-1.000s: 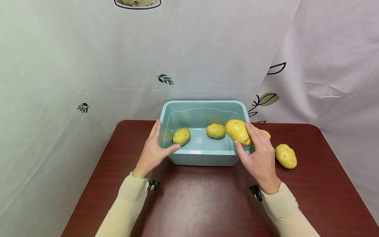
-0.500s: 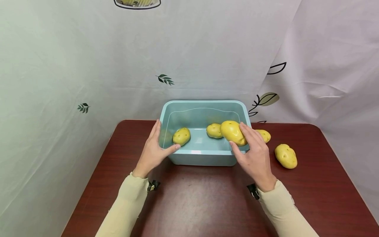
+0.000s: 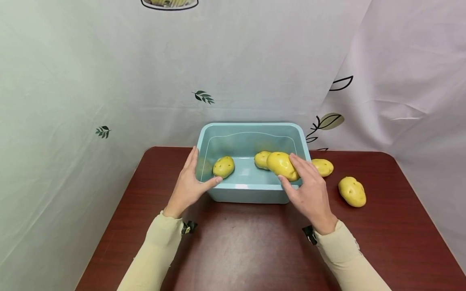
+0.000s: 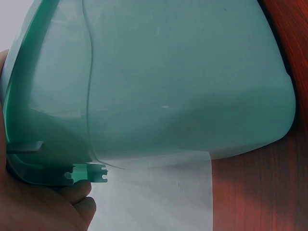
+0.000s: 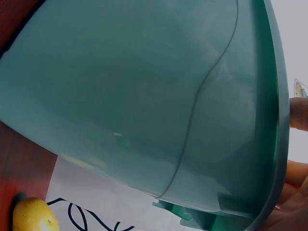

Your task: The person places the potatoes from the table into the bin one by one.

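Note:
In the head view a light blue plastic bin (image 3: 236, 195) stands near the table's back edge. My left hand (image 3: 186, 188) holds its front left corner, thumb over the front rim and fingers along the left side. My right hand (image 3: 309, 192) holds a yellow potato (image 3: 281, 165) between thumb and fingers above the bin's right half. Inside the bin one potato (image 3: 223, 167) lies at the left. Another potato (image 3: 261, 160) lies right of the middle, partly covered by the held one. In the right wrist view, the bin's wall (image 5: 134, 96) hides the held potato.
Two potatoes lie on the dark red table (image 3: 233, 250) right of the bin: one potato (image 3: 323, 167) beside its right wall, another potato (image 3: 352, 192) nearer the front. A pale cloth (image 3: 236, 60) with leaf prints hangs close behind the bin.
My right hand has carried the held potato left and slightly down over the bin, uncovering more of the potato beside the right wall. The left hand and bin have stayed put.

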{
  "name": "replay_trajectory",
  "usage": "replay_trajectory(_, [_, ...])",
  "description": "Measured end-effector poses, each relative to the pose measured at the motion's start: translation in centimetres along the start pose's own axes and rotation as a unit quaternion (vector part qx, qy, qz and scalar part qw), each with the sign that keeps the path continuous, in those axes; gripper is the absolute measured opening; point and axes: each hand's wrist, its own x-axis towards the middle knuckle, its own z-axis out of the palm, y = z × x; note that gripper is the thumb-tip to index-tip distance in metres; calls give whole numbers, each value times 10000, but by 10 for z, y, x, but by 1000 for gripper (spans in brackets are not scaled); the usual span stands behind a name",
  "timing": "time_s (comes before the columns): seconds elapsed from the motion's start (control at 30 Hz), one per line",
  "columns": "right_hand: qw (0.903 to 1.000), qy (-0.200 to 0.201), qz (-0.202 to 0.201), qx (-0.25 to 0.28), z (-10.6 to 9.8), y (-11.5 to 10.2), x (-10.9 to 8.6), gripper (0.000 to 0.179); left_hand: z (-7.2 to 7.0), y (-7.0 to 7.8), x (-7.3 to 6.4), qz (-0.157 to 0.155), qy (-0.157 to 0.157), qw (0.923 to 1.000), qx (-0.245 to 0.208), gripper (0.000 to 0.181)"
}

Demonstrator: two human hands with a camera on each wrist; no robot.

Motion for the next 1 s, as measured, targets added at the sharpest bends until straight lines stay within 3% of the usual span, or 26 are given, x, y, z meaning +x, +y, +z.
replay_trajectory(0.6, [9996,-137,114,-211,1,0,-1,58,-1,1,-1,-32,-27,10000,-57,114])
replay_trajectory(1.0, [9998,-73,40,-172,1,1,-3,45,0,0,-1,-23,-15,10000,-43,113])
